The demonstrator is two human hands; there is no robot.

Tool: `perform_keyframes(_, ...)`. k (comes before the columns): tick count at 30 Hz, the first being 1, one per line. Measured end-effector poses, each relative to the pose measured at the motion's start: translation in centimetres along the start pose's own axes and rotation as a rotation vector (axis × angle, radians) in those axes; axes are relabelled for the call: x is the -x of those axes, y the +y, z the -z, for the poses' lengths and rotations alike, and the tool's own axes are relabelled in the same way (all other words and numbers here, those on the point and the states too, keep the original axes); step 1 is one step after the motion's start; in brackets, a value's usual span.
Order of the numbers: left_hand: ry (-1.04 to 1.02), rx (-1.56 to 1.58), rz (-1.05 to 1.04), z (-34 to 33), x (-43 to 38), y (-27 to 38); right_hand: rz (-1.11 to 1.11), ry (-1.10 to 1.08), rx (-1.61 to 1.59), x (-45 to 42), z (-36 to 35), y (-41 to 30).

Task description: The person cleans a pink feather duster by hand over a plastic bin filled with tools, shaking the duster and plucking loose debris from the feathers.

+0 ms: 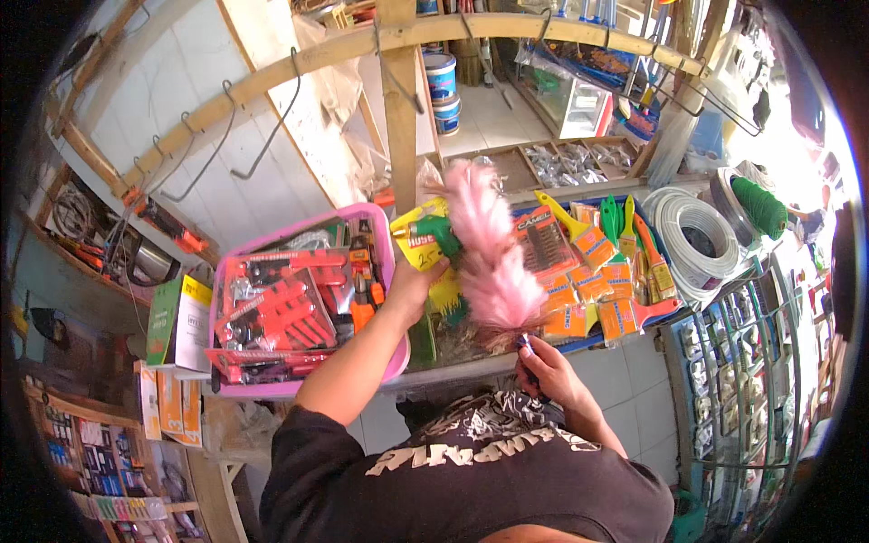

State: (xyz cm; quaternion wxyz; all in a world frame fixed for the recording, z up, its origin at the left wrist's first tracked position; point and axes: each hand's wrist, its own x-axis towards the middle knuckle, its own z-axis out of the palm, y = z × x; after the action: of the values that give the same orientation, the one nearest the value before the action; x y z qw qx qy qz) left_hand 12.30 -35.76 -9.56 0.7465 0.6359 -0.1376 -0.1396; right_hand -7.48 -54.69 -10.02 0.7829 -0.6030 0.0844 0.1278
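Observation:
My left hand (415, 288) holds a green hose nozzle (438, 231) with a brass-coloured tip, mounted on a yellow card that bears writing. In my right hand (553, 377) is the handle of a pink feather duster (485, 224), whose fluffy head stretches up and away, right beside the nozzle. Under the left forearm stands a pink plastic basket (402, 360) of red-carded tools (278, 305). To the right of the duster, a blue tray (662, 241) holds paintbrushes (597, 248) and a red pack of drill bits or similar small parts (543, 241).
Wire hooks (275, 122) hang from a wooden rail (312, 58) overhead. Coils of pale hose or cable (689, 224) and a green twine spool (760, 207) sit at right. Beyond the counter is a divided wooden tray (509, 166). A wire rack (730, 380) stands lower right, boxes (180, 326) at left.

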Motion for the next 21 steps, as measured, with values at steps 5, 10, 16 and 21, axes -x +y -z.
perform_keyframes(5,-0.128,0.48,0.197,1.3,-1.4,-2.1,-0.007,-0.071,0.133,-0.4,0.5,-1.1)
perform_keyframes(10,-0.219,0.455,0.09,2.0,-0.5,-1.5,-0.055,-0.124,0.267,-0.3,0.1,-1.3)
perform_keyframes(16,-0.067,0.239,-0.066,1.7,-0.8,-0.8,-0.026,-0.066,0.217,-0.2,0.2,-1.2)
perform_keyframes(21,-0.065,0.16,-0.027,0.3,-0.2,0.2,-0.02,0.014,-0.006,-0.5,0.2,-1.0)
